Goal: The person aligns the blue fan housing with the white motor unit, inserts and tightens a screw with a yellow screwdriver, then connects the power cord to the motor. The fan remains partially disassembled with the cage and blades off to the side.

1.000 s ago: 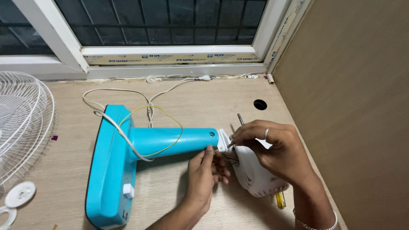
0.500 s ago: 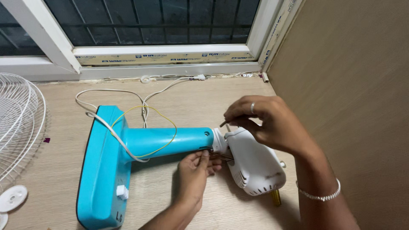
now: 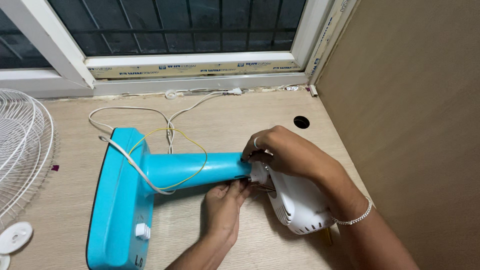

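I see a turquoise fan stand point(image 3: 150, 185) lying on its side on a pale wooden table point(image 3: 240, 115), its wide base toward the left and its tube pointing right. At the tube's right end sits the white motor housing point(image 3: 299, 202), touching the tube at a white collar. I judge the step in hand to be work at that joint, fitting or fastening the housing to the stand; the next move seems to call for keeping both parts aligned while something small is set there. My right hand point(image 3: 285, 155) curls over the joint from above, fingers bent close together and pressed on the collar; whether they pinch a small part I cannot tell. My left hand point(image 3: 222, 207) comes up from below the tube, fingers loosely curled, their tips touching the underside of the joint near some thin dark wires. A white cord point(image 3: 135, 165) and a yellow wire point(image 3: 192, 142) loop over the stand. A white wire fan guard point(image 3: 22, 150) lies left of the base.
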